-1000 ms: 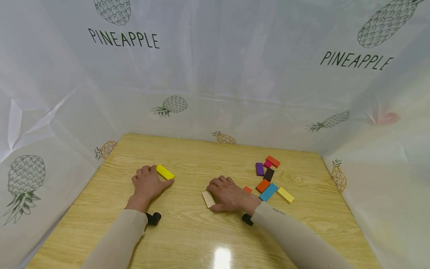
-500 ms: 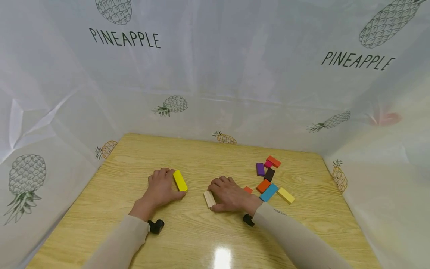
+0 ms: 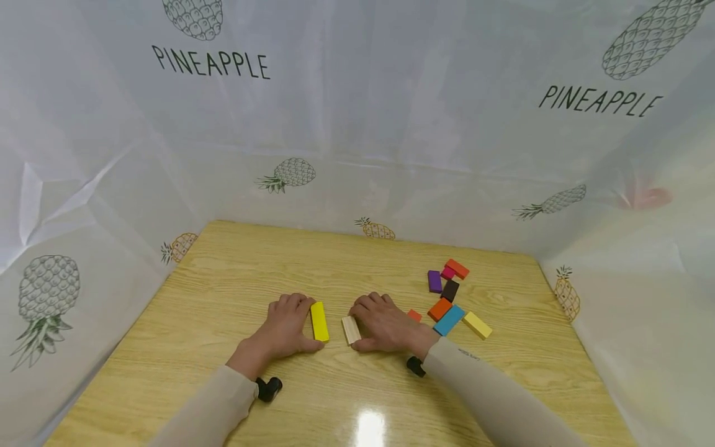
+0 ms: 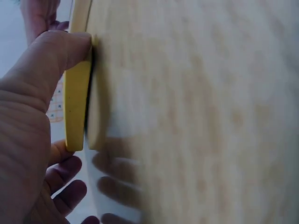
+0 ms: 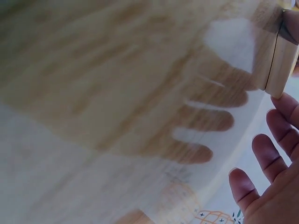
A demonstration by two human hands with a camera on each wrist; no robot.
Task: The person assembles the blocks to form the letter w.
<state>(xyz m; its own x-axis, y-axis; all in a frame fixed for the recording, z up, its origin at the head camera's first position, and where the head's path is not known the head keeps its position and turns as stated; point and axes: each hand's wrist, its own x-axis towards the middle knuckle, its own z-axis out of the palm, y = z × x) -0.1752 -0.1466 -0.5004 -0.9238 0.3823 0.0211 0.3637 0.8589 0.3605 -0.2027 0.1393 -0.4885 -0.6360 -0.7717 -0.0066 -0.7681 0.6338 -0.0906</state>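
Note:
In the head view the left hand pinches a bright yellow block by its two ends, thumb at the near end. Just right of it, across a narrow gap, a pale wooden block lies between thumb and index finger of the right hand. The left wrist view shows the thumb on the yellow block and a fingertip at its other end, close above the tabletop. Only part of the pale block shows in the right wrist view, with a fingertip at its end.
Right of the right hand lie several blocks, among them purple, black, blue and light yellow. A sheet printed with pineapples surrounds the wooden table at its back and sides.
The left hand has moved right and nearer the body with the yellow block, which has turned from slanted to nearly upright in the view. The right hand and pale block have hardly moved.

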